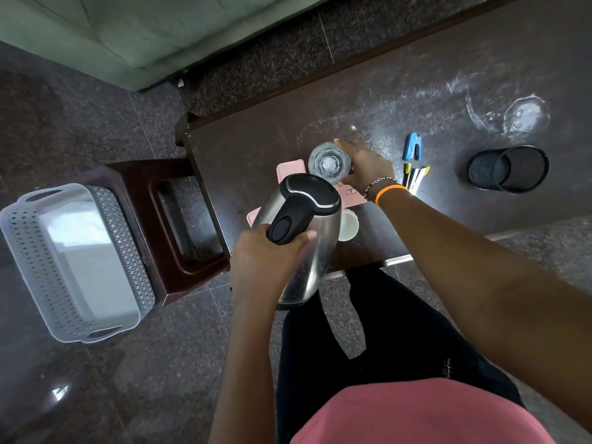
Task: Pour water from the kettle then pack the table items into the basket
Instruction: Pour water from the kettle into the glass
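At the left of the frame a white basket (pixel 72 261) with little holes in its sides sits on a dark brown stool (pixel 179 219). Nothing is in it. The stool stands just beside the dark desk (pixel 416 91). Near the middle, the left hand (pixel 262 261) is wrapped tight around the black handle of the shiny kettle (pixel 304 238). The kettle is tipped toward the clear glass (pixel 329 161) in front of it. The glass stands on a pink board (pixel 288 168), and a small white cup (pixel 348 225) peeks out from behind the kettle. The right hand (pixel 365 168) grips the side of the glass. Farther right on the desk lie a blue stapler (pixel 414 146) and some pens (pixel 416 177). At the far right a black mesh pot (pixel 509 168) lies on its side.
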Demonstrator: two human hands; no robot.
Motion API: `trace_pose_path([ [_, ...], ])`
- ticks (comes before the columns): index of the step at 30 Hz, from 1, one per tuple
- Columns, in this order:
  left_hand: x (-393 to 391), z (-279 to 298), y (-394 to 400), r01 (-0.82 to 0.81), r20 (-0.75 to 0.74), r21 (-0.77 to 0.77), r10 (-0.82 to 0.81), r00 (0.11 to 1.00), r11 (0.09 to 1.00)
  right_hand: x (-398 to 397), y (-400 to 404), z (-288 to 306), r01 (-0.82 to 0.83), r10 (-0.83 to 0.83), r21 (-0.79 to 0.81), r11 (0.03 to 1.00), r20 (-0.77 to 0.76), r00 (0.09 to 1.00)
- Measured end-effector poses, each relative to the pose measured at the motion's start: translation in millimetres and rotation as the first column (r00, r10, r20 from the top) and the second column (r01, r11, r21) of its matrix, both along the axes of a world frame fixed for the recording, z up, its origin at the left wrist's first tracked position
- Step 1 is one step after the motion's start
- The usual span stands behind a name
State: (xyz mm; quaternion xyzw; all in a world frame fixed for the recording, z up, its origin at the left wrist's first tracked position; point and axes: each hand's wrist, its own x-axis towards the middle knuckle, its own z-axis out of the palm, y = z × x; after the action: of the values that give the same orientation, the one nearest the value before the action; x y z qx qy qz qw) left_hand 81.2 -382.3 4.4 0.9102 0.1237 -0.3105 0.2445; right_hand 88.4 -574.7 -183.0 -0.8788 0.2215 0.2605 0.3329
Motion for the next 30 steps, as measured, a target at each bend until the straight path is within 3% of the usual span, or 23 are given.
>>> trace_pose_path([
  [30,4.8,1.3,-4.1,-0.022,-0.018,-0.003,0.022,1.0,1.0,2.2,1.1,0.5,-0.014,0.013,-0.019,1.0,-0.016,1.0],
])
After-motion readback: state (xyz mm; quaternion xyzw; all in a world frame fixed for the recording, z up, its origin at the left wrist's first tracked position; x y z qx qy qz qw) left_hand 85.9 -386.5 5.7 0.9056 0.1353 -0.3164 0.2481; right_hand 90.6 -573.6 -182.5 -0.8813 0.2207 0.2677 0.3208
